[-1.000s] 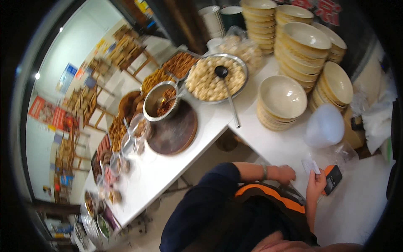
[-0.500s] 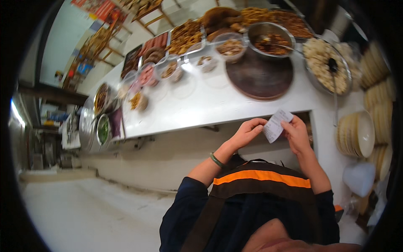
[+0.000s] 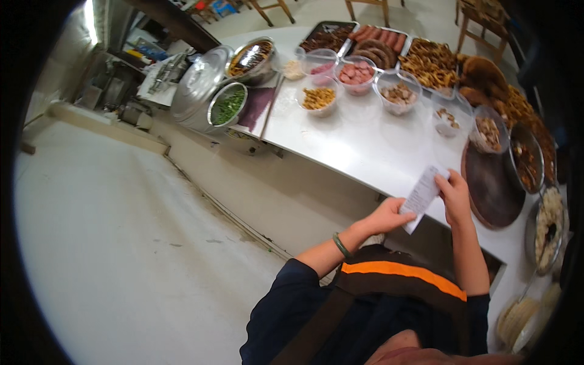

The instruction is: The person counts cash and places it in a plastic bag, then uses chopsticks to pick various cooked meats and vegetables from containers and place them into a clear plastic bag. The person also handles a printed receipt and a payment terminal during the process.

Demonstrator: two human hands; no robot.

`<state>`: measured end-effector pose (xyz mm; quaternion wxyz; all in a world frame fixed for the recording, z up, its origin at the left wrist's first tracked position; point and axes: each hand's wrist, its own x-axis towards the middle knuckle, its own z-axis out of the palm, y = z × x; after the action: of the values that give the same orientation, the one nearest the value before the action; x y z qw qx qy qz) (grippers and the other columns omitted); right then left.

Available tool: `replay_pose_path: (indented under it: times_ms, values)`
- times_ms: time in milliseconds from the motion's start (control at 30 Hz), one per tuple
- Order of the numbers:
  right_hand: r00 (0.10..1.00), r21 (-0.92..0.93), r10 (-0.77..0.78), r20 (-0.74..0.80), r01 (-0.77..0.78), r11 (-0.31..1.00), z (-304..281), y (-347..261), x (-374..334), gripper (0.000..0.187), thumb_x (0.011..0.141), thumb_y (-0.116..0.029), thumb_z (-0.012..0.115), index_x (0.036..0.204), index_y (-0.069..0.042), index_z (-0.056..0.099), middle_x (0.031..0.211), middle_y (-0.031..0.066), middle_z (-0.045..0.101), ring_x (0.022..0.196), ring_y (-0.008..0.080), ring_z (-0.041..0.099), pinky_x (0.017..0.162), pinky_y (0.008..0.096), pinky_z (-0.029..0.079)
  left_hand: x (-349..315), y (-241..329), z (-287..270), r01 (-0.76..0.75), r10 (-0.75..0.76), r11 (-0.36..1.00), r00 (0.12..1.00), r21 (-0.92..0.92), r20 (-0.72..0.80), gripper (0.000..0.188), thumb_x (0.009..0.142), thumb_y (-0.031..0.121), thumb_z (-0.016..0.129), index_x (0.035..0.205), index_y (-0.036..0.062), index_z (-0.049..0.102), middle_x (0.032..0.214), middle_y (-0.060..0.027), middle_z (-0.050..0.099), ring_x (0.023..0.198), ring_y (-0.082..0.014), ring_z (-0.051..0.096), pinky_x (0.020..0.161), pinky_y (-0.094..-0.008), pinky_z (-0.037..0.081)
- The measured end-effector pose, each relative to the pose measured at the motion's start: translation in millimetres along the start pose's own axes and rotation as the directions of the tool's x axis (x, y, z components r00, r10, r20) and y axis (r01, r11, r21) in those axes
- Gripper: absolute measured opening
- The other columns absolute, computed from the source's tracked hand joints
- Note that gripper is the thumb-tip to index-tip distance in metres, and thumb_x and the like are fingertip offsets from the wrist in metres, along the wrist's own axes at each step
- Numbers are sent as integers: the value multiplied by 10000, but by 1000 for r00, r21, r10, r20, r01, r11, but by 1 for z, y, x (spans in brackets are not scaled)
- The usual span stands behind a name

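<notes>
A narrow white printed paper slip, like a receipt, is stretched between my two hands in front of the counter edge. My left hand, with a green bangle on its wrist, pinches the slip's lower end. The upper right edge is gripped between the thumb and fingers of my right hand. Beyond the slip, on the white counter, stand clear tubs of pink sausage slices, yellow bits and chopped brown meat. A dark round chopping board lies right of my right hand.
Metal trays hold sausages and brown strips at the back. To the left are a bowl of chopped greens and a large metal lid. Stacked plates stand lower right. Pale floor stretches left.
My view has swung left, so the counter's tubs and left end show nearer. My left hand has closed on the slip's lower end, and the slip is now held at both ends.
</notes>
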<state>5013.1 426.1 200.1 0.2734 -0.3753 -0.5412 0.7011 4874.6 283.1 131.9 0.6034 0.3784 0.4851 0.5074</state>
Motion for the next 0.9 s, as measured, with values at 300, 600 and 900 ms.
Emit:
replay_pose_path:
  times_ms: [300, 600, 900]
  values:
    - [979, -31, 122, 162, -119, 992, 38, 3, 31, 177, 869, -202, 643, 860, -26, 633, 760, 11, 614, 636, 73, 496, 570, 232, 386, -31, 4, 5, -93, 16, 913, 981, -397, -193, 247, 926, 103, 583, 1140, -19, 592, 1061, -46, 660, 941, -97, 605, 857, -271, 488]
    - [955, 3, 195, 225, -200, 980, 17, 21, 9, 210, 894, -262, 619, 844, -58, 626, 762, -7, 609, 660, 60, 499, 587, 224, 394, -51, -11, 45, -71, -21, 954, 953, -290, -301, 173, 940, 125, 568, 1026, -15, 620, 905, -83, 674, 742, -132, 626, 641, -280, 520]
    - [932, -15, 46, 360, -43, 999, -23, 28, -56, 366, 835, -7, 620, 1182, 74, 538, 1011, 105, 632, 939, 142, 605, 860, 276, 500, -38, -15, 85, -143, 22, 954, 910, -263, -414, 161, 937, 141, 593, 984, -8, 634, 850, -59, 673, 702, -109, 622, 622, -249, 515]
